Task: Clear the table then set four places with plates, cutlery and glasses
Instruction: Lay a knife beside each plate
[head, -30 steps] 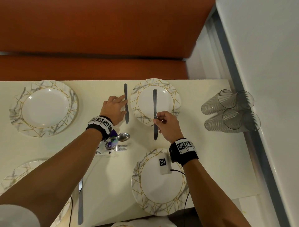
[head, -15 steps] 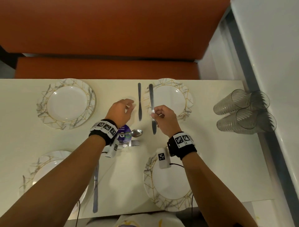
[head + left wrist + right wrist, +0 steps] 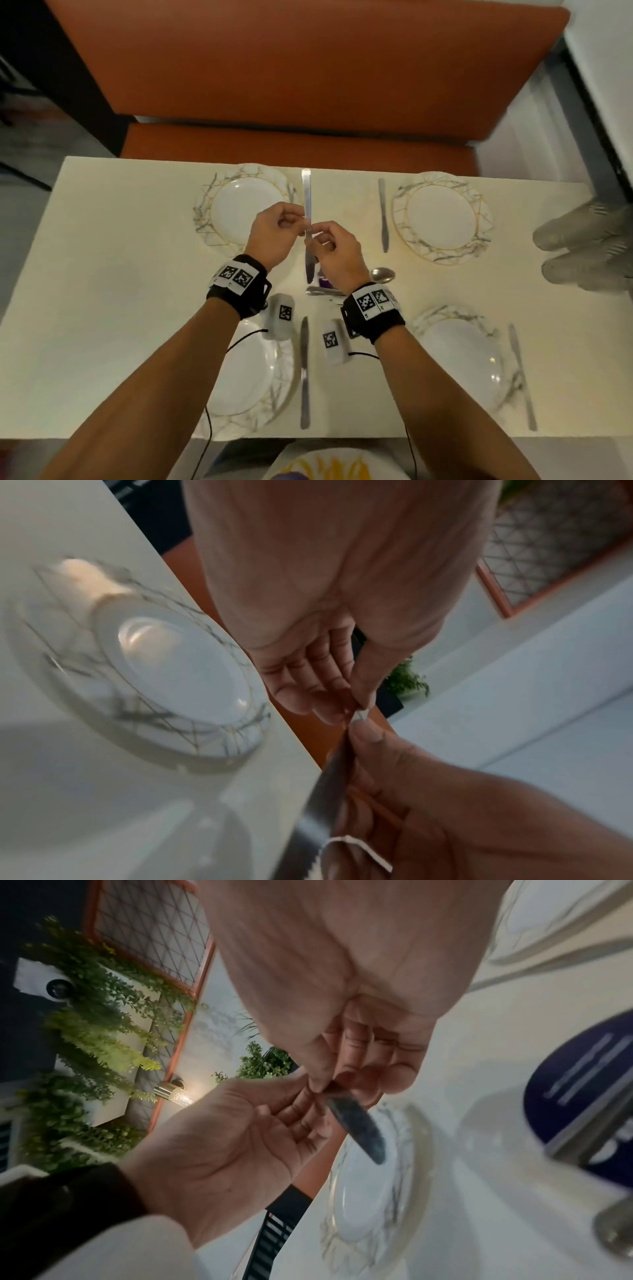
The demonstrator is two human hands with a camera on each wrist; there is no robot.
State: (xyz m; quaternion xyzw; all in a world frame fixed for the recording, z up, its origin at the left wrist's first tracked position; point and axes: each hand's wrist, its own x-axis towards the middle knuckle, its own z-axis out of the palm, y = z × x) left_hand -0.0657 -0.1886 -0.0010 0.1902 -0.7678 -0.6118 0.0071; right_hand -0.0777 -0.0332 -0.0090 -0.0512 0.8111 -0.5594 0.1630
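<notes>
Both hands hold one steel knife [image 3: 307,205] above the cream table [image 3: 120,274], just right of the far left plate [image 3: 245,205]. My left hand [image 3: 301,224] pinches its middle with thumb and fingertips, and my right hand [image 3: 313,236] pinches it just below. The left wrist view shows the left hand [image 3: 352,710] meeting the right thumb on the knife [image 3: 329,777]. In the right wrist view my right hand [image 3: 329,1085] grips the knife [image 3: 359,1129], blade pointing down. Other knives lie by the far right plate [image 3: 442,217] and both near plates [image 3: 253,370].
A spoon [image 3: 382,274], a fork [image 3: 322,291] and a purple disc [image 3: 323,281] lie mid-table under my right wrist. Stacked clear glasses [image 3: 589,246] lie on their sides at the right edge. An orange bench [image 3: 291,147] runs behind the table.
My right hand has carried the knife left, from the far right plate to beside the far left plate. My left hand has left the other knife and now pinches this one.
</notes>
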